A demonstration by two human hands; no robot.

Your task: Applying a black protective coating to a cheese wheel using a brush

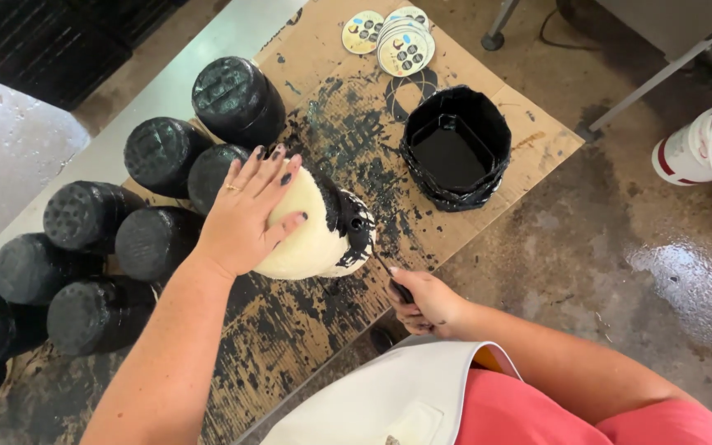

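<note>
My left hand (pixel 249 210) lies flat, fingers spread, on the top of a cream-coloured pot (pixel 311 235) that stands upside down on paint-stained cardboard (pixel 290 338). The pot's right side is partly coated in black paint. My right hand (pixel 422 301) grips a thin black-handled brush (pixel 385 272), whose tip touches the pot's black-painted right side. A black container of black paint (pixel 455 148) stands to the upper right of the pot, beyond the brush.
Several black-painted pots (pixel 158 152) stand upside down in a cluster left of the cream one. A stack of round printed discs (pixel 401 41) lies at the cardboard's far edge. A white bucket (pixel 702 148) sits on the wet concrete floor at right.
</note>
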